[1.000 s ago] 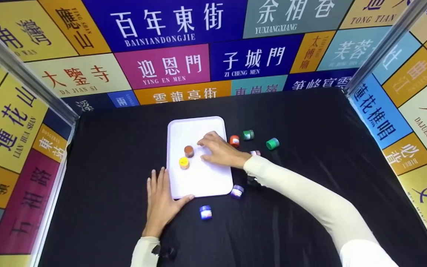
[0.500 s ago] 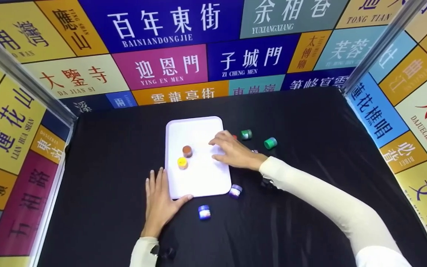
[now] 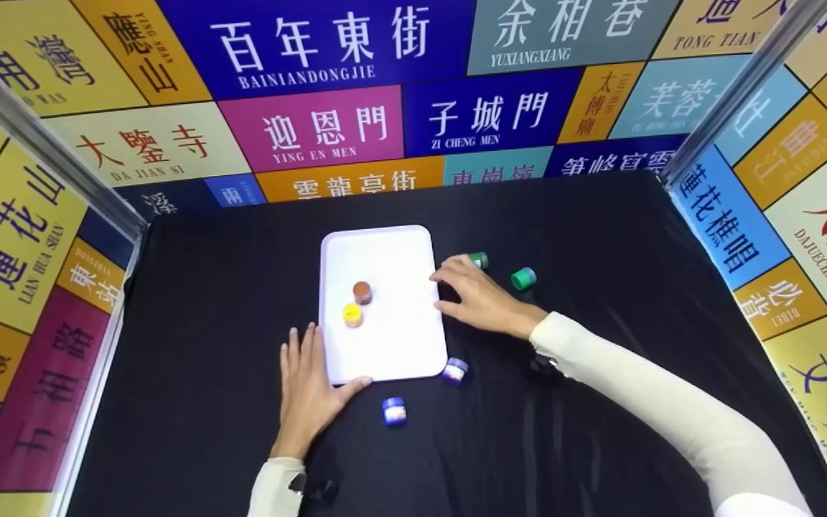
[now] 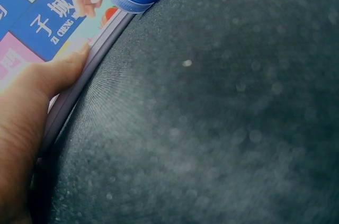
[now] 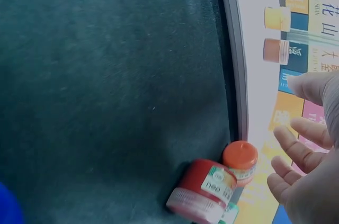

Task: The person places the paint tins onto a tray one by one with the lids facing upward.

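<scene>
A white tray (image 3: 399, 337) lies on the black-covered table, holding a brown paint jar (image 3: 362, 292) and a yellow paint jar (image 3: 352, 314) close together. My left hand (image 3: 309, 395) rests at the tray's near left corner, fingers along the left edge and thumb at the front edge. Over the tray's right edge is my right hand (image 3: 482, 298), its fingers bent loosely with nothing between them. In the right wrist view, an orange paint jar (image 5: 241, 155) and a red paint jar (image 5: 206, 187) lie near that hand; in the head view it covers them.
One green jar (image 3: 480, 260) sits partly behind the right hand, and a second green jar (image 3: 524, 278) lies farther right. A purple jar (image 3: 455, 371) is by the tray's near right corner. Nearer the front lies a blue jar (image 3: 394, 411). Sign-covered panels (image 3: 313, 126) enclose the table.
My right hand has moved rightward from above the tray's middle to its right edge, now covering the orange jar. The left hand and the brown and yellow jars stay in place.
</scene>
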A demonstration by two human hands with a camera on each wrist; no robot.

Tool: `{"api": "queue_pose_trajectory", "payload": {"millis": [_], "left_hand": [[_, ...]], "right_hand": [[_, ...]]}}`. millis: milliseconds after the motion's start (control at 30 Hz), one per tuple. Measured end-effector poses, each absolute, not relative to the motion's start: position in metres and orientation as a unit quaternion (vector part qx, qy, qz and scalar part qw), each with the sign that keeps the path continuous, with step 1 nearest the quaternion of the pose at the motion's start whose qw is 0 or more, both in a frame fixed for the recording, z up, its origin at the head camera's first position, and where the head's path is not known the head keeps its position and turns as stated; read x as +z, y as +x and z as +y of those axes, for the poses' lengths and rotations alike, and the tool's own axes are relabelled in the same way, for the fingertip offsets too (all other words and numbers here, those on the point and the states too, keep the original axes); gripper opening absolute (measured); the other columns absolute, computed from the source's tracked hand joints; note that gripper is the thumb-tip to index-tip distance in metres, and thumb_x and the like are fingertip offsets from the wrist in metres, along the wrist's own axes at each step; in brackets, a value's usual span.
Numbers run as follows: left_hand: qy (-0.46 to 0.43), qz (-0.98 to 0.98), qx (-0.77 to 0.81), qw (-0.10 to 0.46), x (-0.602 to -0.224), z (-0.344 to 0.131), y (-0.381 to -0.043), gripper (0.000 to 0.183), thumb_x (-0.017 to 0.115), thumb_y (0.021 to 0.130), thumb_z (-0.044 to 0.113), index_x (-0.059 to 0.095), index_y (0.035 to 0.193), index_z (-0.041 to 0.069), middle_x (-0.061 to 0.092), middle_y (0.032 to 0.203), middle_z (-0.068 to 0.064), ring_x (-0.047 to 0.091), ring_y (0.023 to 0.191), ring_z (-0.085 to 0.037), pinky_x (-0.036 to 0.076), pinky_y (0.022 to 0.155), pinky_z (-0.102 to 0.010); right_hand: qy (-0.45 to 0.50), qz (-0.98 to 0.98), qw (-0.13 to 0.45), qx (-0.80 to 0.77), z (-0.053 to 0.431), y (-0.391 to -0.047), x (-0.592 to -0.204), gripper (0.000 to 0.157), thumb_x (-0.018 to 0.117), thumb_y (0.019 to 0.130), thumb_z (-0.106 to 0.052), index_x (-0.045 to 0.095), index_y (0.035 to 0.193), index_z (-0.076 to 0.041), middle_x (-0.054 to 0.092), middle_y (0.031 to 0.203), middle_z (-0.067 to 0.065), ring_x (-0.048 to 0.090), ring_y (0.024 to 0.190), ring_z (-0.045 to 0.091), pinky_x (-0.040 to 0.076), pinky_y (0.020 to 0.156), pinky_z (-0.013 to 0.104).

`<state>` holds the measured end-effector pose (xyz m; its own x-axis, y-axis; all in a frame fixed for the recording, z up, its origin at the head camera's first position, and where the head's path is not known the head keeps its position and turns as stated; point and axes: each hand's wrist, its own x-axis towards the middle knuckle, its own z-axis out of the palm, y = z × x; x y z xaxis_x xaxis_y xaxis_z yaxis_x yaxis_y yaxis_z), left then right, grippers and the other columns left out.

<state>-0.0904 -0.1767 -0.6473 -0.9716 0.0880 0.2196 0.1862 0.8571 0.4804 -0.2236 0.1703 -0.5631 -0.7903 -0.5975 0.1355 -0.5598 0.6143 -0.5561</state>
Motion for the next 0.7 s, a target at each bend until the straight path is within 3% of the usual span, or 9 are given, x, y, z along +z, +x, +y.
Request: {"api": "queue_pose_trajectory", "payload": {"millis": [200,700], "left_hand": [[-0.07,-0.959,-0.257,0.095,-0.648,-0.176,-0.09,0.13,0.083,0.08,0.076,0.034,0.168,-0.007,0.032,0.175,-0.029,0.015,0.166,-0.053,0.007,0.136,-0.065],[-0.069,-0.959,-0.261,0.089,-0.647,-0.176,-0.09,0.13,0.084,0.08,0.074,0.033,0.168,-0.007,0.03,0.176,-0.029,0.013,0.166,-0.053,0.004,0.136,-0.064]], "right_hand": [[-0.315,0.901,0.027,-0.296,0.182,-0.217,-0.562,0.045,0.082,0.101,-0.019,0.07,0.139,0.002,0.067,0.143,0.017,0.05,0.139,0.035,0.048,0.119,0.05],[-0.302,0.903,0.008,-0.307,0.207,-0.202,-0.573,0.044,0.086,0.097,-0.019,0.072,0.134,0.002,0.069,0.136,0.016,0.052,0.135,0.036,0.05,0.114,0.05]]}}
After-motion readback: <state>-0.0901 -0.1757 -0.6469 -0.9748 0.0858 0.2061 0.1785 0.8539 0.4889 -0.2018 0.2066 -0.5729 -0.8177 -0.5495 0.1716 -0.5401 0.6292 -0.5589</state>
